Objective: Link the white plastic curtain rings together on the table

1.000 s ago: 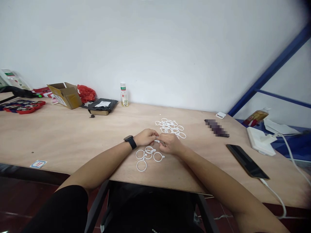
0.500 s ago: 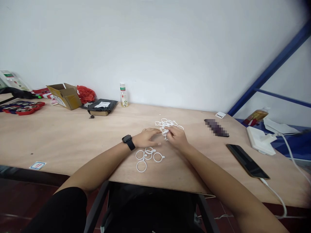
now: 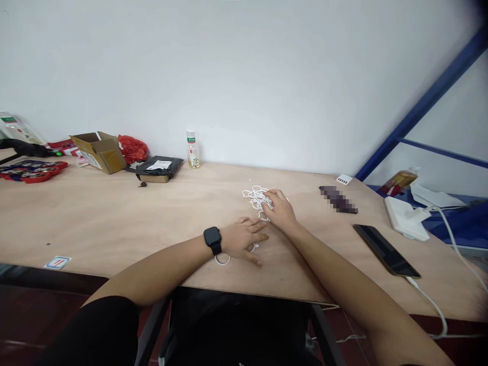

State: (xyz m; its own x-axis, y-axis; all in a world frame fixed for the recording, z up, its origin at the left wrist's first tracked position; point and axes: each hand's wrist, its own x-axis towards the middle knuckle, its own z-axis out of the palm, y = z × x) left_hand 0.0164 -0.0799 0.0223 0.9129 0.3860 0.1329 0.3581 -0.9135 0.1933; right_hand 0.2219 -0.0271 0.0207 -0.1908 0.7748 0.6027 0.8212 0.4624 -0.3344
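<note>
My left grip point(image 3: 241, 240) is palm down, fingers spread apart, over the near group of thin white plastic rings point(image 3: 222, 264) on the light wood-grained counter point(image 3: 152, 218). Two of these rings show in part: one below the wrist, one between thumb and forefinger. Contact between palm and rings cannot be confirmed. A black square-faced wristwatch point(image 3: 212, 238) is worn on the left wrist.

My right grip point(image 3: 280, 207) is farther off and to the right, fingers bent over the right side of a tangled heap of white plastic rings point(image 3: 258, 195). Whether the fingertips are clamped on a ring, I cannot tell.

Right of the heap lies a dark, pixelated flat object point(image 3: 338, 200); nearer and farther right, a black smartphone point(image 3: 387, 250) with a white cable point(image 3: 432, 302) at its near end. On the far left of the heap, a clear bottle with a printed label point(image 3: 193, 152) stands upright near the wall point(image 3: 244, 91).
</note>
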